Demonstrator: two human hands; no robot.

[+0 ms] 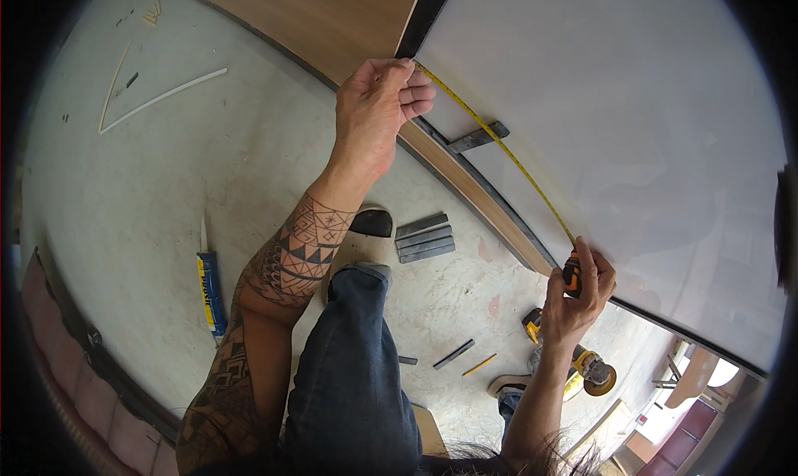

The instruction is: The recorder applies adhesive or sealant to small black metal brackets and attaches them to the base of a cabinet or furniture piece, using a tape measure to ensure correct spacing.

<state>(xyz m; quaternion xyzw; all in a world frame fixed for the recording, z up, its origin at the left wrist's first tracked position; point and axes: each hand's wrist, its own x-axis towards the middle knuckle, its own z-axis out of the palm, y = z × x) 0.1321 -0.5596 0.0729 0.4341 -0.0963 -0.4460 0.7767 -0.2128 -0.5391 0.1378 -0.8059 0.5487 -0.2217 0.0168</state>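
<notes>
A yellow tape measure blade (pixel 525 172) runs in a shallow curve across a large whitish panel (pixel 632 102) with a dark edge. At the blade's far end, my left hand (pixel 372 102) pinches its tip against the panel's corner, the other fingers loosely curled. My right hand (pixel 585 297) grips the orange and black tape measure case (pixel 572 274) at the panel's near edge. Under the blade, a short dark flat strip (pixel 479 137) lies across the panel, sticking out toward its left edge. My right palm hides part of the case.
Brown wood boards (pixel 332 14) border the panel. On the concrete floor are stacked dark strips (pixel 426 239), a blue sealant tube (pixel 211 293), a pencil (pixel 480 365), a loose dark strip (pixel 454 354), a thin white strip (pixel 170 96), and a yellow power tool (pixel 594 371) near my right forearm.
</notes>
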